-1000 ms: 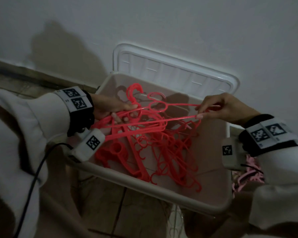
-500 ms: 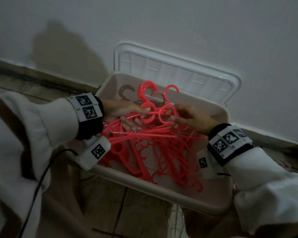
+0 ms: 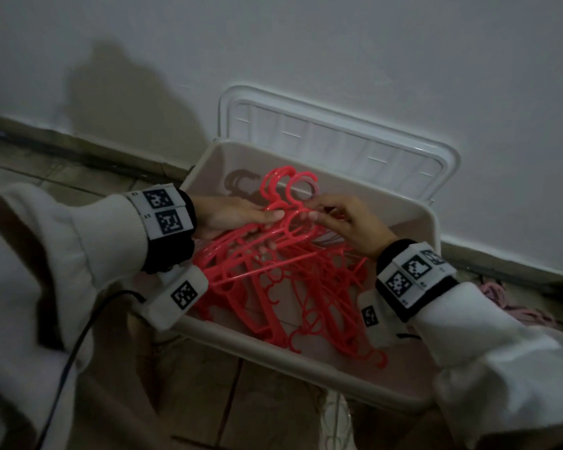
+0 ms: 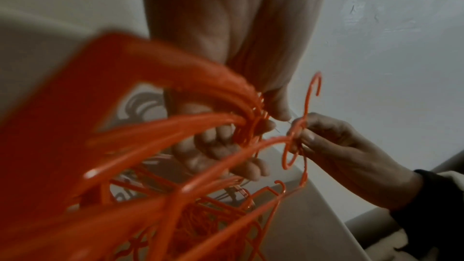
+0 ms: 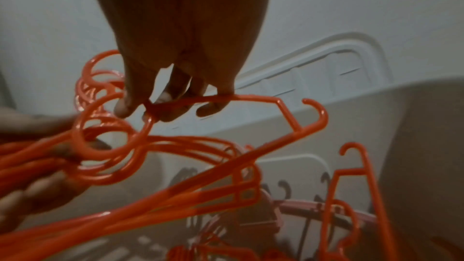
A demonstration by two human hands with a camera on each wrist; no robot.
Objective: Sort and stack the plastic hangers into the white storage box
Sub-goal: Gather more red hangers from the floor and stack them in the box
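Several red plastic hangers (image 3: 283, 280) lie tangled in the white storage box (image 3: 306, 365) on the floor. My left hand (image 3: 238, 216) grips a bunch of them at the necks, hooks (image 3: 283, 183) pointing up toward the wall. My right hand (image 3: 348, 219) pinches the neck of one red hanger (image 5: 251, 98) just below its hook and holds it against that bunch. In the left wrist view the left fingers (image 4: 220, 150) curl round the bundled hangers (image 4: 175, 126) and the right hand (image 4: 334, 152) pinches a hook (image 4: 301, 126) beside them.
The box's white lid (image 3: 338, 138) leans against the white wall behind it. Pink hangers (image 3: 507, 303) lie on the floor right of the box, and one pink hanger (image 5: 314, 207) shows inside. A black cable (image 3: 78, 336) runs from my left wrist. Tiled floor (image 3: 208, 401) lies in front.
My right hand came in from the right end of a hanger to the hooks at the centre. The hooks now stand gathered together beside my left hand.
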